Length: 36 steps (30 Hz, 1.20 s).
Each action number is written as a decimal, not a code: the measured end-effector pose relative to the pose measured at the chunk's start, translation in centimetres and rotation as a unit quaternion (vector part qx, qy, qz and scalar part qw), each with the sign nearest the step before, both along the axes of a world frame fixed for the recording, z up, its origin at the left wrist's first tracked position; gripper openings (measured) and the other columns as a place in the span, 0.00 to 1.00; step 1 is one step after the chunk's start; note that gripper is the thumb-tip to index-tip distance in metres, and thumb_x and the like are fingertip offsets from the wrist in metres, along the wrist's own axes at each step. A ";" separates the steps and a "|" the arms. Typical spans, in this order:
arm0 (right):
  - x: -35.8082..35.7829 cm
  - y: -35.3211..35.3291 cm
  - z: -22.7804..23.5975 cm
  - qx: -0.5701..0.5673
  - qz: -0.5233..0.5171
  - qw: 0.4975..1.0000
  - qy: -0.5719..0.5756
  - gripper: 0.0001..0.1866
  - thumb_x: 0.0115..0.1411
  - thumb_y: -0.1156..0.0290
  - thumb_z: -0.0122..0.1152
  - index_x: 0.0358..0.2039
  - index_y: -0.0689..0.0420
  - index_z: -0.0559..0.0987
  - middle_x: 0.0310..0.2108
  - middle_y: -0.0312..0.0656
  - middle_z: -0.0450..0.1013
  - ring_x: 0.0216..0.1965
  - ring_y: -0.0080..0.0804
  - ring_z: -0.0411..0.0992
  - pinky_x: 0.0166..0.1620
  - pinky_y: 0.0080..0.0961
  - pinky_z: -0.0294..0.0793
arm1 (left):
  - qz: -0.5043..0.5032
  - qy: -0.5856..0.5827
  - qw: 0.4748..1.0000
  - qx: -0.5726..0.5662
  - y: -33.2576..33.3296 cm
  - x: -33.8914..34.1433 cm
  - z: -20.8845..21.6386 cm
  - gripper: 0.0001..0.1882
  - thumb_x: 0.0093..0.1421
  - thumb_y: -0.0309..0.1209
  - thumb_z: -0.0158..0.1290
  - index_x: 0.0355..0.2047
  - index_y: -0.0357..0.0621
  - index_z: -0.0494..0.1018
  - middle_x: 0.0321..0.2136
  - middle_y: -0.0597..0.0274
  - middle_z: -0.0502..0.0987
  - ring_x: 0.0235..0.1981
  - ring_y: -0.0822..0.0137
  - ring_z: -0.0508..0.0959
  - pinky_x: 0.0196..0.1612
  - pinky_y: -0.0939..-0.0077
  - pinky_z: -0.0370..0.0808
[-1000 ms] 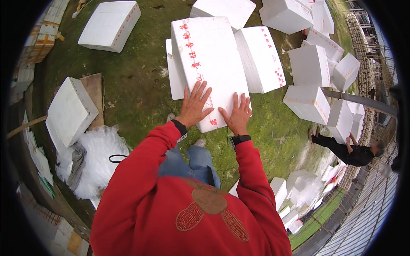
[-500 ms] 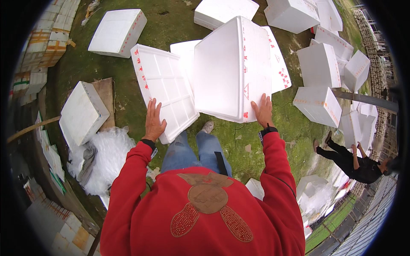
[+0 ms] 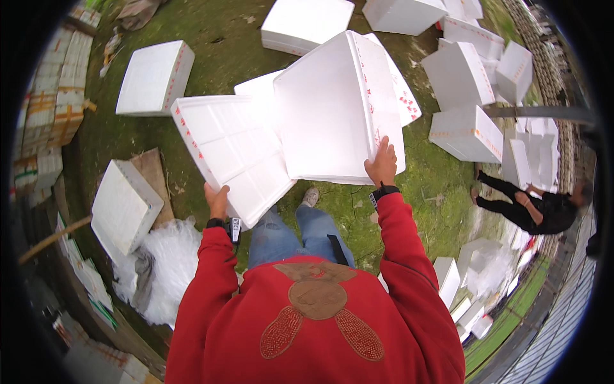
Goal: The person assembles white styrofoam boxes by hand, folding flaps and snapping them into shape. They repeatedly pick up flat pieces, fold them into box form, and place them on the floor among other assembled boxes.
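Note:
A white foam lid (image 3: 233,150) with a shallow grid on its face stands tilted in front of me. Its lower left edge is in my left hand (image 3: 218,201), thumb on the face and fingers behind. Beside it on the right, a white foam box (image 3: 323,118) is tipped so that its hollow inside faces me. My right hand (image 3: 382,164) grips the box's right rim, the fingers lying along the outer side with red print. Behind the box, another flat white foam piece (image 3: 401,89) shows partly; the box hides the rest.
White foam boxes lie about the mossy ground, one at upper left (image 3: 155,78) and one at the top (image 3: 307,25). Several are heaped at right (image 3: 457,77). Clear plastic film (image 3: 167,272) lies at lower left near a box on a board. A person in black (image 3: 543,208) is at far right.
My left hand has closed round the lid's edge, and the lid has swung outward to the left. My right hand has tightened on the box rim, and the box leans more.

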State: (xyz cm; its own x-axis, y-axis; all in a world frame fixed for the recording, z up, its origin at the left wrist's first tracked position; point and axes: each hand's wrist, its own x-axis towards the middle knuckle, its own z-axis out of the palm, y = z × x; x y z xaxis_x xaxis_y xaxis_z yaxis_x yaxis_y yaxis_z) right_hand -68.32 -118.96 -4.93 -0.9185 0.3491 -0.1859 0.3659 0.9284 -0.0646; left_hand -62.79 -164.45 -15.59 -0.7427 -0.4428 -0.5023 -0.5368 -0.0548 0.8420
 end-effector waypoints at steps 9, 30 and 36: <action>17.2 4.7 2.0 -0.080 -0.257 0.963 -0.028 0.20 0.49 0.55 0.59 0.30 0.62 0.77 0.31 0.55 0.76 0.33 0.56 0.76 0.37 0.50 0.74 | -0.149 -0.006 0.988 0.044 -6.9 -6.2 5.8 0.28 0.54 0.22 0.49 0.56 0.33 0.57 0.51 0.45 0.68 0.46 0.54 0.72 0.51 0.58 0.71; 69.8 0.6 4.9 -0.188 -0.774 0.307 0.521 0.28 0.55 0.51 0.56 0.42 0.66 0.73 0.33 0.52 0.74 0.28 0.48 0.75 0.28 0.49 0.78 | -0.398 -0.006 0.895 0.202 18.4 -7.5 10.9 0.30 0.51 0.20 0.50 0.55 0.35 0.58 0.46 0.49 0.70 0.45 0.54 0.73 0.48 0.60 0.72; 78.8 11.7 7.4 -0.272 -0.710 0.324 0.563 0.30 0.61 0.46 0.54 0.51 0.61 0.69 0.46 0.46 0.69 0.44 0.45 0.72 0.40 0.37 0.75 | -0.400 0.000 0.885 0.238 23.9 -1.6 12.1 0.24 0.49 0.18 0.53 0.49 0.38 0.64 0.39 0.57 0.74 0.39 0.63 0.75 0.43 0.70 0.74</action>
